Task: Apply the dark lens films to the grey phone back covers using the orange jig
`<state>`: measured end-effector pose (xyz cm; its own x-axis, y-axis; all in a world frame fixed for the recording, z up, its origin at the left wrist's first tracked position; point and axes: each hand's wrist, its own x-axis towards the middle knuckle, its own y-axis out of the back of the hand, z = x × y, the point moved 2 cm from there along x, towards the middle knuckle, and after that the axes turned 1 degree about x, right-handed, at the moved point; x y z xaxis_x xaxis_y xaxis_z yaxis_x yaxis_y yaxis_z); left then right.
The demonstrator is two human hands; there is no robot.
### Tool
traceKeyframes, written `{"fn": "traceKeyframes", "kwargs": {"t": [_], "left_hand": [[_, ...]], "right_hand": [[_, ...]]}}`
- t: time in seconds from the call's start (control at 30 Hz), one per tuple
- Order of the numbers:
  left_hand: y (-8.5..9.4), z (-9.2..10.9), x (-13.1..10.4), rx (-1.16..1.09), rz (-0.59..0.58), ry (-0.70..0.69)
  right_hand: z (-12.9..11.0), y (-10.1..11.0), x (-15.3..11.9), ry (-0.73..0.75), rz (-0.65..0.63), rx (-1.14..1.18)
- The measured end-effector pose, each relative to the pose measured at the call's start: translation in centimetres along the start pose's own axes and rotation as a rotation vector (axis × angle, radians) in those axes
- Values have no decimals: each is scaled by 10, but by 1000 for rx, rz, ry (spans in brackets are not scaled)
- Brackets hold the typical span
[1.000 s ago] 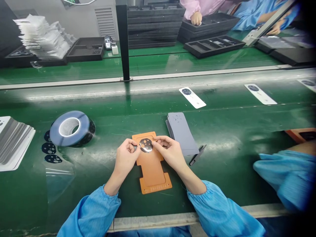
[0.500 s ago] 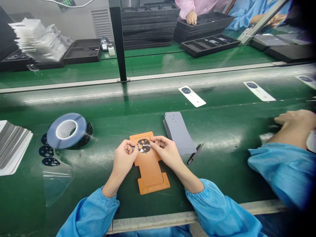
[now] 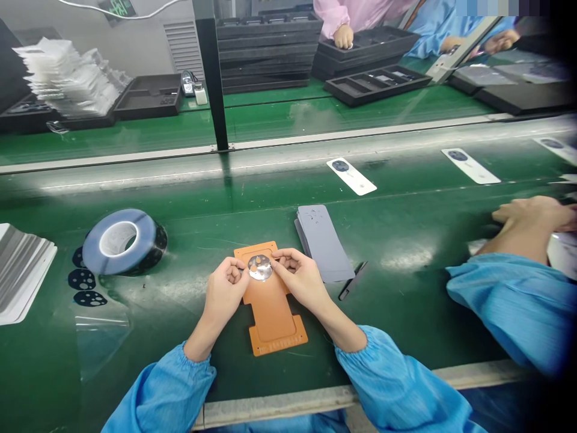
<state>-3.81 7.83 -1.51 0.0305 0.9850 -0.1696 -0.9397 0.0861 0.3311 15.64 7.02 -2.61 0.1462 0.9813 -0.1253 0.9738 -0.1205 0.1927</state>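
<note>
My left hand (image 3: 226, 291) and my right hand (image 3: 299, 278) pinch opposite edges of a round, shiny adhesive piece with holes (image 3: 261, 275). It is held over the upper part of an orange fixture plate (image 3: 273, 316), which lies on the green bench. Whether the piece touches the plate, I cannot tell. Just right of my right hand lies a stack of grey phone-sized panels (image 3: 329, 246) with small holes at the top. A pair of dark tweezers (image 3: 353, 281) rests beside the stack.
To the left stand a roll of clear film (image 3: 146, 240) with dark round pieces (image 3: 90, 298) on its loose end and a stack of white panels (image 3: 27, 282). White panels (image 3: 351, 176) lie beyond. A co-worker's arm (image 3: 509, 300) reaches in at right. Black trays (image 3: 378, 84) sit behind the glass.
The round piece has tilted slightly between my fingers and now reflects more light, looking silvery rather than black. Both hands keep their pinch. At right, the co-worker's hand has shifted a little.
</note>
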Motion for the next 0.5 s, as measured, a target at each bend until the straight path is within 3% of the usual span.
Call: {"fn": "traceKeyframes", "kwargs": {"t": [0.5], "left_hand": [[3,-1,-3,42,-66,-22]], "right_hand": [[-6,-1,-4,106,35,-122]]}}
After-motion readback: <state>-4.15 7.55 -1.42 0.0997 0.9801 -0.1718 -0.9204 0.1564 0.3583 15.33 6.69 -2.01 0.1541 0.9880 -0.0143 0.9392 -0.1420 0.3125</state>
